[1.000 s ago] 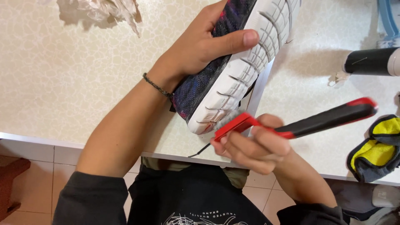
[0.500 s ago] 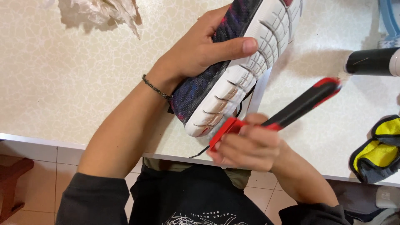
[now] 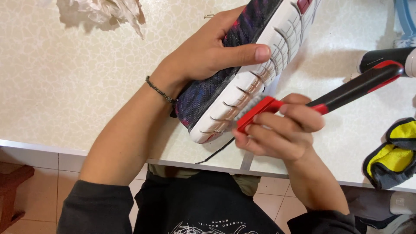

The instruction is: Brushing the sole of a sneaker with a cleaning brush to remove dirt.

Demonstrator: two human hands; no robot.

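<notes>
Right hand (image 3: pixel 281 130) raised brush (image 3: pixel 320 102) head against shoe (image 3: pixel 247 69) sole; handle lowered.

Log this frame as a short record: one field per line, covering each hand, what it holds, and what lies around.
left hand: left hand grips the shoe, thumb across the white sole, sole turned up toward the camera
right hand: right hand holds the brush by its red and black handle, red head against the sole near one end
surface: pale patterned table
nearby: crumpled paper at the top left; yellow and grey cloth at the right edge
wrist: thin bracelet on the left wrist
</notes>
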